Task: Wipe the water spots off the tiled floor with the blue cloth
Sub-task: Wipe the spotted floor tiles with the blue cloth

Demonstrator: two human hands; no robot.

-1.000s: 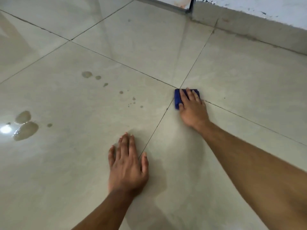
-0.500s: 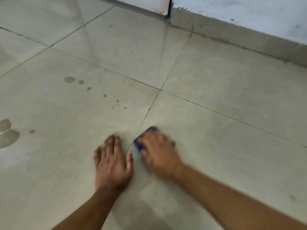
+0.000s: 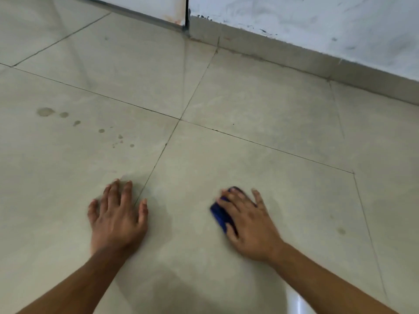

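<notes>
Right hand: right hand (image 3: 251, 225) lies flat on the blue cloth (image 3: 221, 213), fingers spread, pressing it to the tiled floor (image 3: 260, 105).
Left hand: left hand (image 3: 119, 215) flat on the floor, fingers spread, holding nothing.
Water spots: water spots (image 3: 77, 122) far left, well apart from the cloth.

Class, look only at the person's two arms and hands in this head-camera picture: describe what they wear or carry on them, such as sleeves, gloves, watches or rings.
Both forearms are bare to the frame's bottom edge: no sleeve shows. The left hand and right hand are ungloved. No watch, bracelet or ring is visible on either wrist or its fingers, though slight blur could hide small details.
</notes>
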